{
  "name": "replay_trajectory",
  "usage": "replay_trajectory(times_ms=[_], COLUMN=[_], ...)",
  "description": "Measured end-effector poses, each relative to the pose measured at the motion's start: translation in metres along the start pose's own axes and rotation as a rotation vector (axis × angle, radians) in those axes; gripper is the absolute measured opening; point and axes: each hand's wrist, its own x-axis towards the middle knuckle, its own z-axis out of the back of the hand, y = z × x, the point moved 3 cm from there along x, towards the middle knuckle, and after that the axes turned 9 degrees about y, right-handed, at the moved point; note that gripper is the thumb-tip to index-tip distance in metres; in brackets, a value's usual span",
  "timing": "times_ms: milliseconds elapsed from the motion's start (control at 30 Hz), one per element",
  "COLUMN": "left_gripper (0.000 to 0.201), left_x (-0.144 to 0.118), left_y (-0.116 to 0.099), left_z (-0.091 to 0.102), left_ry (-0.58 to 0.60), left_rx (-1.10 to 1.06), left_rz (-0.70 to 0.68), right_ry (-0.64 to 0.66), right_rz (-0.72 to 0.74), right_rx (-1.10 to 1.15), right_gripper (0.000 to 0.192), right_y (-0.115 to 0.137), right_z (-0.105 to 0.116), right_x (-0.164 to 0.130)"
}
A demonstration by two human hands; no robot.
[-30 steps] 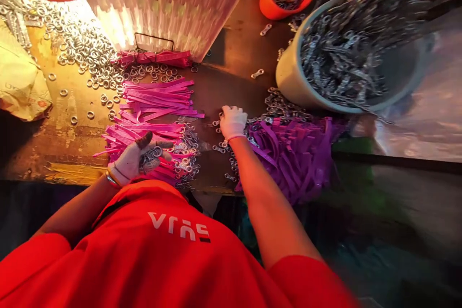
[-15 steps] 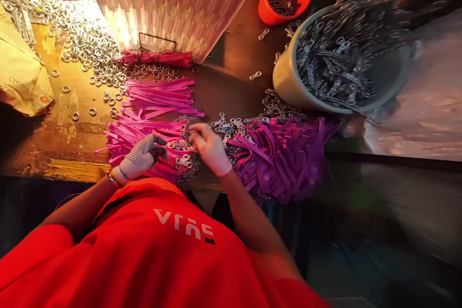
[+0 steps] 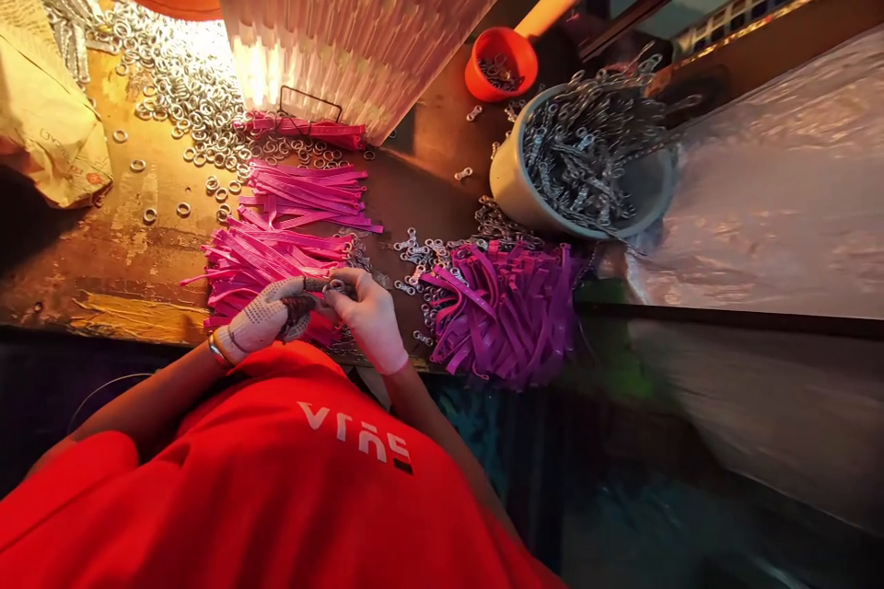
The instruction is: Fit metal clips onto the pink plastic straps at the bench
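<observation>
My left hand (image 3: pixel 266 317), in a dotted white work glove with dark fingertips, is closed above the pink straps (image 3: pixel 276 253). Whatever is inside its curled fingers is hidden. My right hand (image 3: pixel 373 317), in what looks like a thin pale glove, meets it from the right. Its thumb and forefinger pinch a small metal link (image 3: pixel 336 286), close against the left fingertips. The pink straps lie in bundles beneath and beyond my hands, with metal links (image 3: pixel 357 250) at their right ends. A heap of purple straps (image 3: pixel 504 313) lies right of my right hand.
Loose metal rings (image 3: pixel 200 115) spread across the back left of the table. A grey bucket (image 3: pixel 515 170) full of metal pieces stands at the right, near a red cup (image 3: pixel 483 83). A corrugated clear sheet (image 3: pixel 359 9) leans behind; a paper bag (image 3: pixel 55 129) sits far left.
My right hand has moved left and nearer to me, from the links at the strap ends to my left hand. It now pinches a metal link there. The view has shifted somewhat.
</observation>
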Motion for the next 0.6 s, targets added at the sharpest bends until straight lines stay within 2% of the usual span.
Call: replay_trajectory(times_ms=[100, 200, 333, 467, 600], left_gripper=[0.033, 0.030, 0.030, 0.031, 0.024], left_x=[0.000, 0.000, 0.002, 0.005, 0.007], left_y=[-0.001, -0.004, -0.003, 0.003, 0.002], left_z=[-0.001, -0.002, 0.001, 0.003, 0.006], left_ry=[-0.016, 0.007, -0.018, -0.055, -0.005], left_rx=[0.079, 0.111, -0.010, -0.086, 0.017], left_rz=[-0.056, -0.047, -0.036, -0.054, -0.004], right_ry=[0.019, 0.049, 0.047, 0.066, 0.075], right_rz=[0.030, 0.080, 0.171, 0.179, 0.175], right_rx=[-0.105, -0.242, -0.325, -0.327, -0.378], right_gripper=[0.024, 0.024, 0.030, 0.035, 0.029], right_y=[0.008, 0.018, 0.027, 0.022, 0.014], right_z=[-0.004, -0.007, -0.007, -0.009, -0.008], right_x=[-0.008, -0.016, -0.022, -0.022, -0.017])
